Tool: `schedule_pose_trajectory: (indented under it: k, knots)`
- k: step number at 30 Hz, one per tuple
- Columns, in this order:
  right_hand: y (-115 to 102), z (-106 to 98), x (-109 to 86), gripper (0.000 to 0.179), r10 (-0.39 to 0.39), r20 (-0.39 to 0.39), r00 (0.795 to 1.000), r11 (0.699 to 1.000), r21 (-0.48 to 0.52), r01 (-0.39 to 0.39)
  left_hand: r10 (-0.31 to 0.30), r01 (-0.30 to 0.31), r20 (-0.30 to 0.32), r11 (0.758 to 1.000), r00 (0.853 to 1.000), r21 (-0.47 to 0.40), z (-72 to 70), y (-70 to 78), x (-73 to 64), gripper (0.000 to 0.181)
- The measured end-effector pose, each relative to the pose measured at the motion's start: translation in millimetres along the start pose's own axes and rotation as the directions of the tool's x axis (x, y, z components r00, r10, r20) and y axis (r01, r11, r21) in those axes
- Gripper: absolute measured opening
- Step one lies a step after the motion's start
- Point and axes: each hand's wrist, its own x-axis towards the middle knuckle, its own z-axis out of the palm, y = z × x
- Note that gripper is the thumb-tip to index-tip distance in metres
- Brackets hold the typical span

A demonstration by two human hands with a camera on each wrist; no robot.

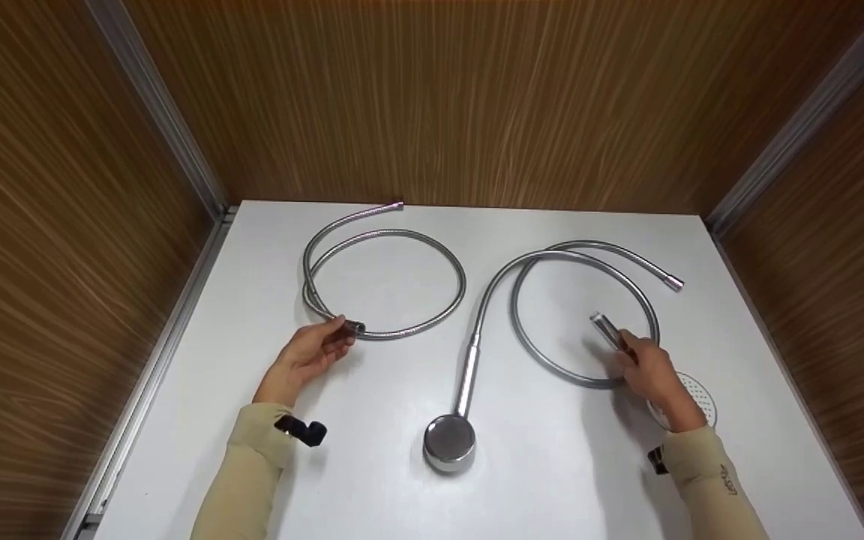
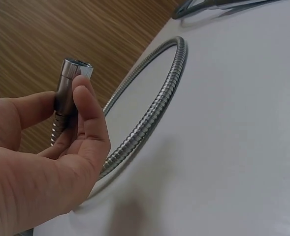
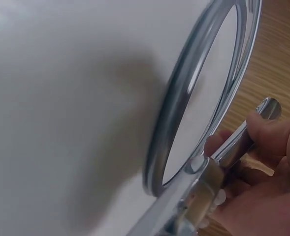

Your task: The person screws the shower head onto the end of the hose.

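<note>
My left hand (image 1: pixel 306 360) pinches the connector end of a ribbed metal shower hose (image 1: pixel 464 279) between thumb and fingers. In the left wrist view the hollow chrome connector (image 2: pixel 65 93) points upward, its open mouth showing. My right hand (image 1: pixel 649 369) grips the handle of a chrome hand shower (image 1: pixel 607 330), held above the table with the bare handle end pointing away from me. Its round, dotted spray face (image 1: pixel 700 397) is partly hidden behind my right wrist. The right wrist view shows the handle (image 3: pixel 236 145) running between thumb and fingers.
A smoother grey hose (image 1: pixel 514 300) lies coiled at the right, its free end (image 1: pixel 673 283) toward the back right. Its other end joins a second hand shower (image 1: pixel 450 442) at the table's middle. Wood-grain panels (image 1: pixel 477 105) border the white table (image 1: pixel 372 480) on three sides.
</note>
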Motion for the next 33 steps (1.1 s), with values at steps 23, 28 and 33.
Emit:
schedule_pose_trajectory:
  k: [23,28,33]
  knots:
    - [-68,43,28.3,0.051,-0.165,0.108,0.98,0.985,0.075,0.158,0.063,-0.063,-0.031,0.998,0.998,0.022,47.2,-34.6,8.6,0.019]
    - [-80,48,33.6,0.042,-0.274,0.064,0.96,0.961,0.052,0.271,0.07,-0.069,-0.029,0.997,0.997,0.033,52.4,-35.8,9.5,0.019]
    - [-94,54,37.7,0.038,-0.319,0.107,0.942,0.948,0.059,0.314,0.073,-0.072,-0.022,0.996,0.997,0.05,57.2,-37.5,9.2,0.021]
